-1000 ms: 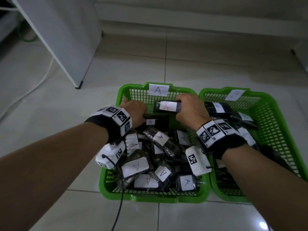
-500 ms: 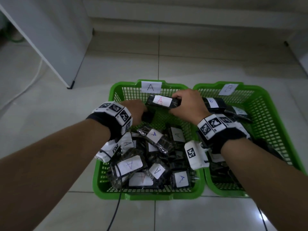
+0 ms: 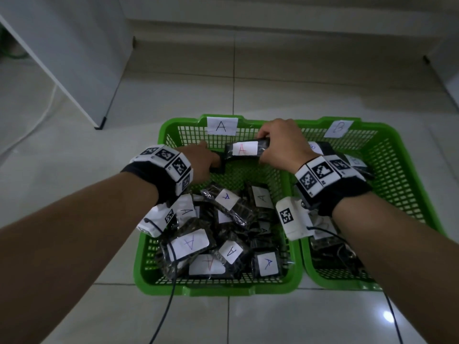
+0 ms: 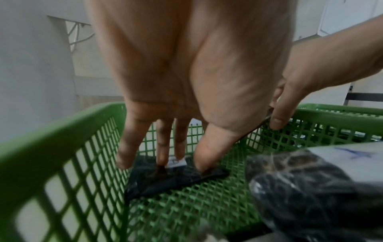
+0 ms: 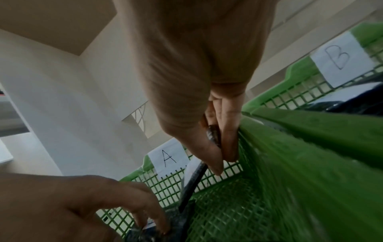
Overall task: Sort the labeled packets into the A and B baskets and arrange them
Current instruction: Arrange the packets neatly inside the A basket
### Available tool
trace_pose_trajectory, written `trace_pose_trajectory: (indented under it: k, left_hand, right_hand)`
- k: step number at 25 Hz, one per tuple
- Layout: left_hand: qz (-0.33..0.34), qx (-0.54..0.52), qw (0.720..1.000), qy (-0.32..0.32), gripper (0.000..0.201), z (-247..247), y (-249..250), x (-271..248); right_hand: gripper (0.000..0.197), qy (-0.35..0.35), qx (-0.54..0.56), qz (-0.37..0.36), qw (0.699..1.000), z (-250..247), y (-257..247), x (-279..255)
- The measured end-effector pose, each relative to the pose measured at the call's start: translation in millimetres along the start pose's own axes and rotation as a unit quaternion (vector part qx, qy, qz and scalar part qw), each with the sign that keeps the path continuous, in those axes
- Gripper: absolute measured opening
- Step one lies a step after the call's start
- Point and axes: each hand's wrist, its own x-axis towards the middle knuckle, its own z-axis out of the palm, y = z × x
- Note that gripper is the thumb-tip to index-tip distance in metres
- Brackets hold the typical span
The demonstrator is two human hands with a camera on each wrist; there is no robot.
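A dark packet with a red A label [image 3: 244,150] hangs over the far end of the A basket [image 3: 149,259], pinched at its right end by the right hand [image 3: 280,142]; the left hand [image 3: 201,161], fingers straight, presses another packet [image 4: 165,178] onto the basket floor; beside stands the B basket [image 3: 407,175], on floor tiles [image 3: 173,95].

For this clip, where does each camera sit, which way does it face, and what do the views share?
Head: on the head, facing forward and down at basket A and basket B; both forearms, left hand, right hand.
Left wrist: along the left hand, whose fingers press a packet on the basket floor; the right hand shows too.
Right wrist: along the right hand, which pinches a red-A packet; the left hand shows.
Shared: all show both hands and basket A.
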Motion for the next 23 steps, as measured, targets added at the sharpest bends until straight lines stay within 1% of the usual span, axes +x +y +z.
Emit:
trace_pose_trajectory:
  k: [3, 5, 6, 7, 8, 9, 10, 11, 12, 13, 14, 15, 16, 17, 18, 19, 20, 21, 22, 23]
  left_hand:
    - [0.015, 0.055, 0.998, -0.034, 0.053, -1.9, -2.7, -2.5]
    - [0.001, 0.093, 0.994, -0.058, 0.056, 2.0, -0.9, -6.9]
    - [-0.015, 0.091, 0.994, -0.056, 0.056, 4.4, 0.7, -9.6]
    - [-0.033, 0.056, 0.997, -0.039, 0.054, 4.4, 1.1, -12.6]
    - [-0.053, -0.010, 0.999, -0.001, 0.049, 0.7, 0.1, -16.2]
    - [-0.076, -0.094, 0.992, 0.047, 0.044, -3.6, -3.1, -19.2]
    - [-0.094, -0.175, 0.975, 0.095, 0.044, -8.8, -7.0, -22.6]
    - [-0.096, -0.253, 0.955, 0.124, 0.053, -13.7, -11.4, -26.6]
    - [-0.080, -0.329, 0.933, 0.122, 0.066, -17.6, -15.7, -29.8]
    - [-0.053, -0.384, 0.917, 0.092, 0.076, -20.0, -15.6, -35.5]
    - [-0.022, -0.393, 0.918, 0.056, 0.077, -19.3, -14.1, -40.1]
    - [0.004, -0.356, 0.934, 0.036, 0.071, -16.7, -11.5, -44.3]
    - [0.018, -0.285, 0.957, 0.041, 0.061, -11.7, -10.3, -46.2]
    - [0.019, -0.205, 0.976, 0.067, 0.051, -6.3, -11.9, -46.2]
    - [0.010, -0.137, 0.986, 0.099, 0.043, -2.2, -15.6, -47.6]
    - [-0.003, -0.090, 0.988, 0.122, 0.038, 1.4, -21.2, -48.3]
    - [-0.014, -0.058, 0.989, 0.134, 0.036, 6.0, -27.0, -48.2]
    - [-0.017, -0.036, 0.989, 0.142, 0.036, 10.0, -32.7, -49.9]
    - [-0.013, -0.022, 0.990, 0.141, 0.037, 15.9, -37.0, -49.1]
    - [-0.002, -0.015, 0.990, 0.142, 0.038, 21.1, -39.5, -49.1]
  right_hand:
    - [0.046, -0.007, 0.052, 0.015, 0.999, -6.9, -0.7, -4.1]
    - [0.050, -0.025, 0.083, 0.033, 0.996, -10.4, -1.1, -8.2]
    - [0.051, -0.034, 0.095, 0.039, 0.994, -11.6, -0.7, -10.8]
    - [0.052, -0.042, 0.109, 0.043, 0.992, -12.6, -0.6, -14.0]
    - [0.054, -0.053, 0.122, 0.045, 0.990, -13.5, -0.7, -18.2]
    - [0.055, -0.069, 0.132, 0.042, 0.988, -14.6, -1.4, -22.7]
    - [0.057, -0.089, 0.136, 0.036, 0.986, -15.5, -2.7, -27.6]
    - [0.059, -0.113, 0.136, 0.028, 0.984, -16.2, -5.3, -32.8]
    - [0.060, -0.134, 0.141, 0.017, 0.981, -15.9, -9.2, -36.6]
    - [0.061, -0.147, 0.152, 0.007, 0.977, -14.9, -14.6, -40.9]
    - [0.060, -0.152, 0.165, -0.001, 0.974, -12.6, -20.5, -43.5]
    - [0.061, -0.152, 0.168, -0.008, 0.974, -10.9, -26.6, -45.7]
    - [0.064, -0.156, 0.154, -0.013, 0.976, -9.1, -30.8, -46.6]
    - [0.069, -0.172, 0.118, -0.013, 0.978, -7.8, -33.3, -46.4]
    - [0.076, -0.208, 0.057, -0.010, 0.977, -7.4, -33.8, -45.7]
    - [0.084, -0.262, -0.022, -0.007, 0.965, -8.6, -33.0, -46.1]
    - [0.092, -0.319, -0.096, -0.004, 0.943, -7.9, -31.2, -47.1]
    - [0.098, -0.362, -0.152, -0.009, 0.920, -7.2, -31.4, -49.1]
    - [0.102, -0.382, -0.186, -0.017, 0.905, -3.9, -30.4, -52.6]
    - [0.100, -0.377, -0.201, -0.031, 0.903, 0.0, -29.9, -55.6]
